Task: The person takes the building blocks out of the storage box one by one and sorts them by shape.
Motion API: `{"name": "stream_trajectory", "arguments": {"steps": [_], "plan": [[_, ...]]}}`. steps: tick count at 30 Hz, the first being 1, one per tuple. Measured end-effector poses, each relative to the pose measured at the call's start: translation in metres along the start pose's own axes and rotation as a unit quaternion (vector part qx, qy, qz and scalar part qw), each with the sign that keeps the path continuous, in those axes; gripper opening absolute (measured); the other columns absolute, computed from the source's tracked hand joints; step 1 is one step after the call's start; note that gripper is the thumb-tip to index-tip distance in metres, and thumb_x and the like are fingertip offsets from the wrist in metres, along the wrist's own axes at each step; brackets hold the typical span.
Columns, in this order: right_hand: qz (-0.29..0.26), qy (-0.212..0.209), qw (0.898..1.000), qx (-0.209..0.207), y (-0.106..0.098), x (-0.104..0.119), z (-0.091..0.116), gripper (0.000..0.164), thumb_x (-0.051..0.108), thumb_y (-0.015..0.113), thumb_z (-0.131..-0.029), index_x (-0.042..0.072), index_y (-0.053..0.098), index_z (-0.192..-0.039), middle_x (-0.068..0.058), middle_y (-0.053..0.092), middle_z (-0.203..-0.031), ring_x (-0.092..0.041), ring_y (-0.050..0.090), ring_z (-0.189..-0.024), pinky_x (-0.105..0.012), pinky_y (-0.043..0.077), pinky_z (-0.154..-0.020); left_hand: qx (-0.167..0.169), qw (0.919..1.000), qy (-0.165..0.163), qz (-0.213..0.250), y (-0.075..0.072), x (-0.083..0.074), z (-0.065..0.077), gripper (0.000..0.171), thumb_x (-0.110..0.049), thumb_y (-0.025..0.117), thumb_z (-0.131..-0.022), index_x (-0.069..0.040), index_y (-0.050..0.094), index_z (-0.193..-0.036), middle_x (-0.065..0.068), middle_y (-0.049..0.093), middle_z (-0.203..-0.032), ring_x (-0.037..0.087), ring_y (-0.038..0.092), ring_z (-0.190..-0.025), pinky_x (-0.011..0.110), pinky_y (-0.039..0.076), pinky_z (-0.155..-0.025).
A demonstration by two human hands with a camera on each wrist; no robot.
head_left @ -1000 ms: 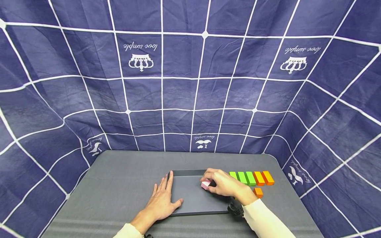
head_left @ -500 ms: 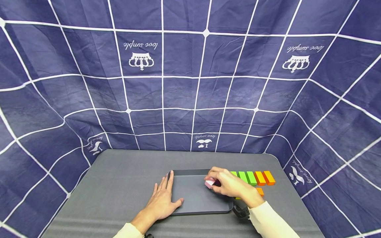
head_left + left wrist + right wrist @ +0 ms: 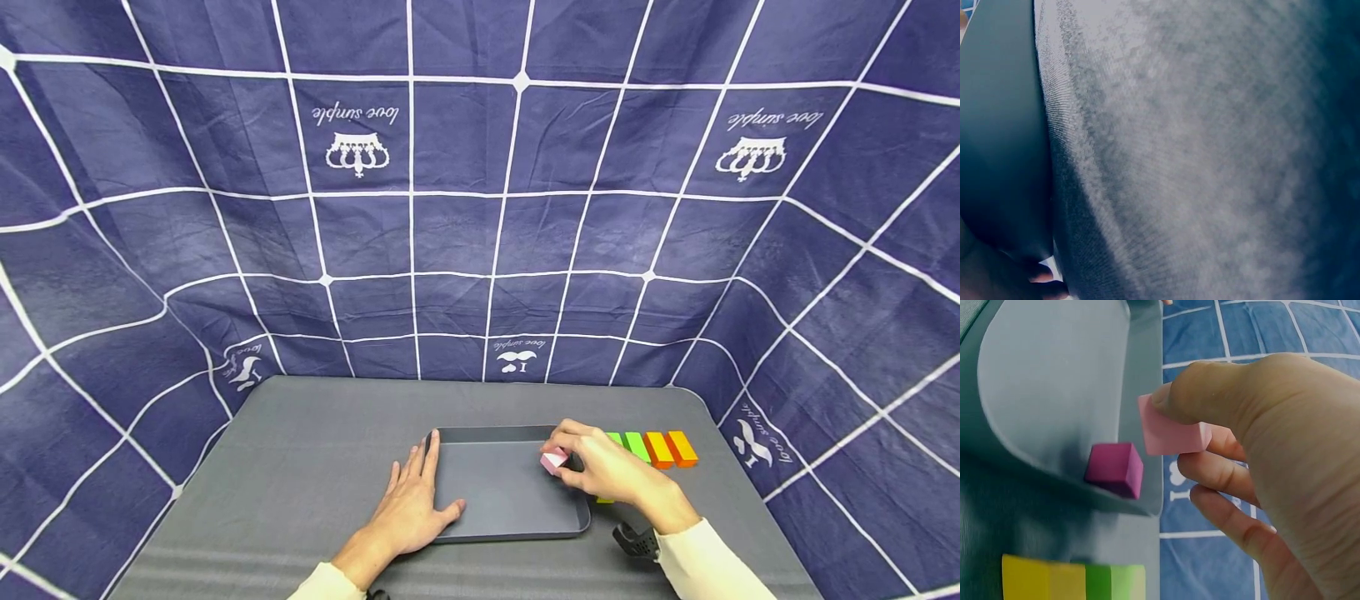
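In the head view my right hand (image 3: 611, 471) pinches a pink block (image 3: 553, 461) over the right part of a shallow grey tray (image 3: 502, 492). The right wrist view shows the thumb on one face of the pink block (image 3: 1172, 432) and fingers behind it. Close by, a purple cube (image 3: 1113, 467) sits inside the tray corner; my right hand hides it from the head camera. Along the tray's left edge rests my left hand (image 3: 408, 512), fingers straight and thumb reaching over the rim. The left wrist view holds mostly blurred grey surface and the tray's side (image 3: 1004, 125).
Right of the tray stand green blocks (image 3: 637, 446) and orange blocks (image 3: 660, 450) in a row, partly behind my right hand. A yellow block (image 3: 1041, 578) shows outside the tray in the right wrist view. Blue gridded cloth (image 3: 450, 233) walls the grey table (image 3: 322, 450).
My right hand has shifted right across the tray, carrying the pink block toward the tray's right side. The nearer orange block is now hidden behind that arm. My left hand stays put.
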State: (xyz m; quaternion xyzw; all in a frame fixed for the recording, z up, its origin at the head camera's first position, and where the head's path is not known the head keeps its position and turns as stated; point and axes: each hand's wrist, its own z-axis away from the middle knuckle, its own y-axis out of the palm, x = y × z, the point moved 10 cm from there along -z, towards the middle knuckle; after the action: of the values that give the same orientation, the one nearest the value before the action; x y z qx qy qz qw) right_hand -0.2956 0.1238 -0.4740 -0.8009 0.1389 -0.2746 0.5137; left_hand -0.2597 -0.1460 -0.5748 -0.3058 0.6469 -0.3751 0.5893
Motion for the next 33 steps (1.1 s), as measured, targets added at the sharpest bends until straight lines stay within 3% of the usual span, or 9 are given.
{"name": "stream_trajectory", "arguments": {"steps": [9, 16, 21, 27, 33], "plan": [[0.011, 0.006, 0.999, -0.03, -0.019, -0.011, 0.026, 0.032, -0.001, 0.093, -0.09, 0.009, 0.085, -0.119, 0.001, 0.077, -0.115, -0.014, 0.077, -0.101, -0.036, 0.072, -0.088, 0.007, 1.0, 0.003, 0.0, 0.001, -0.003, 0.001, 0.126, -0.054, 0.087, -0.099, -0.009, 0.011, -0.189, 0.027, 0.029, -0.192, 0.05, 0.029, -0.179, 0.079, 0.022, -0.143], [0.03, -0.004, 0.997, -0.066, -0.034, -0.016, 0.047, 0.037, -0.002, 0.097, -0.085, 0.013, 0.085, -0.117, 0.004, 0.077, -0.112, -0.013, 0.075, -0.095, -0.035, 0.07, -0.083, 0.009, 1.0, -0.001, 0.0, 0.002, -0.001, 0.005, 0.127, -0.055, 0.088, -0.098, -0.009, 0.011, -0.189, 0.026, 0.027, -0.192, 0.05, 0.029, -0.18, 0.079, 0.021, -0.143], [0.033, 0.014, 0.996, -0.086, -0.044, -0.024, 0.062, 0.041, -0.003, 0.099, -0.081, 0.013, 0.085, -0.116, 0.004, 0.077, -0.112, -0.009, 0.073, -0.09, -0.034, 0.068, -0.077, 0.013, 0.9999, -0.004, 0.0, 0.003, 0.001, 0.006, 0.127, -0.054, 0.087, -0.099, -0.01, 0.01, -0.189, 0.024, 0.028, -0.193, 0.049, 0.028, -0.18, 0.079, 0.021, -0.144], [0.024, 0.034, 0.994, -0.1, -0.055, -0.037, 0.077, 0.041, -0.005, 0.099, -0.081, 0.012, 0.085, -0.116, 0.003, 0.078, -0.111, -0.004, 0.07, -0.088, -0.026, 0.064, -0.07, 0.012, 0.9999, -0.003, -0.001, 0.0, 0.001, 0.003, 0.127, -0.054, 0.088, -0.099, -0.01, 0.011, -0.189, 0.025, 0.031, -0.192, 0.05, 0.029, -0.179, 0.079, 0.02, -0.144], [0.042, 0.022, 0.991, -0.124, -0.065, -0.046, 0.091, 0.043, -0.005, 0.1, -0.077, 0.01, 0.085, -0.115, 0.002, 0.077, -0.109, -0.003, 0.067, -0.082, -0.013, 0.052, -0.068, 0.013, 0.9999, -0.002, 0.001, -0.002, -0.001, 0.0, 0.127, -0.055, 0.087, -0.099, -0.01, 0.01, -0.189, 0.024, 0.029, -0.192, 0.05, 0.028, -0.18, 0.078, 0.02, -0.144]]}}
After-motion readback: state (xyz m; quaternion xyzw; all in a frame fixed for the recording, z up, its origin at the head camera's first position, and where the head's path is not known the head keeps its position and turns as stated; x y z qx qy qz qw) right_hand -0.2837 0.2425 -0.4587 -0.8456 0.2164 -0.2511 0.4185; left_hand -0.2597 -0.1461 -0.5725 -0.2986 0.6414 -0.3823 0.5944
